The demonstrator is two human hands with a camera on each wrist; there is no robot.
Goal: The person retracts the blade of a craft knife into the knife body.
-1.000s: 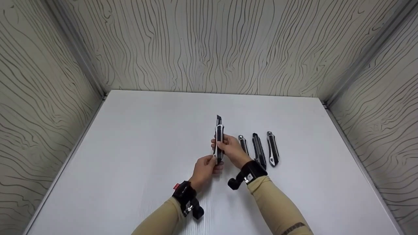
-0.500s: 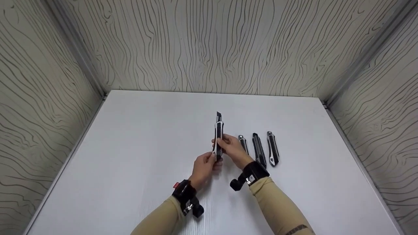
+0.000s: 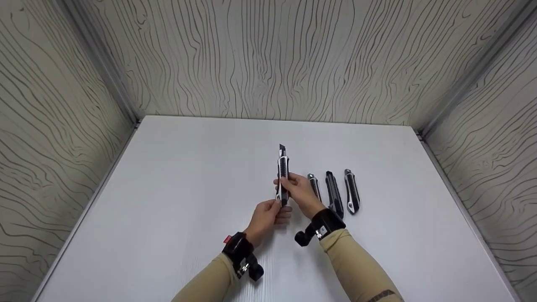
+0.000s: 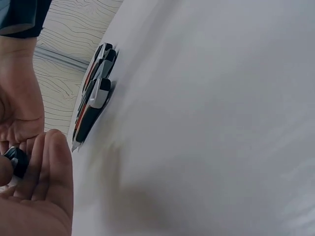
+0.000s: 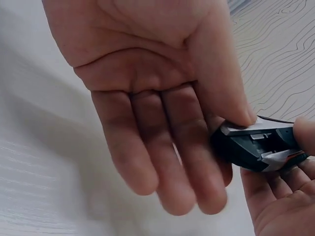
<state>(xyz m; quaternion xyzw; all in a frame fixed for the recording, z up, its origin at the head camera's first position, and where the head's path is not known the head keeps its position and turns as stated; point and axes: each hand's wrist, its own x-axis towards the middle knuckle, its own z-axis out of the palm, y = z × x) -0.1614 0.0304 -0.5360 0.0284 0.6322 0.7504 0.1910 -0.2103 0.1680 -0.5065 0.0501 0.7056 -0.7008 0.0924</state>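
Note:
A black and white utility knife (image 3: 283, 172), its dark blade tip showing at the far end, points away from me over the table. My right hand (image 3: 303, 193) pinches it around the middle, thumb on top. At its near end, my left hand (image 3: 264, 217) pinches the knife between thumb and fingers. The left wrist view catches only the end of this knife (image 4: 18, 162) in the left hand (image 4: 47, 196). In the right wrist view, the knife's butt (image 5: 261, 142) lies between both thumbs, and the right hand's other fingers (image 5: 177, 152) extend below.
Three more utility knives lie side by side to the right: one partly behind the right hand (image 3: 314, 186), a darker one (image 3: 334, 193) and a black and white one (image 3: 352, 193). The white table (image 3: 188, 167) meets wood-patterned walls (image 3: 268, 63) on three sides.
The held knife has shifted slightly away from me, with the right hand still on it. The left hand has stayed at its near end. The three lying knives have not moved.

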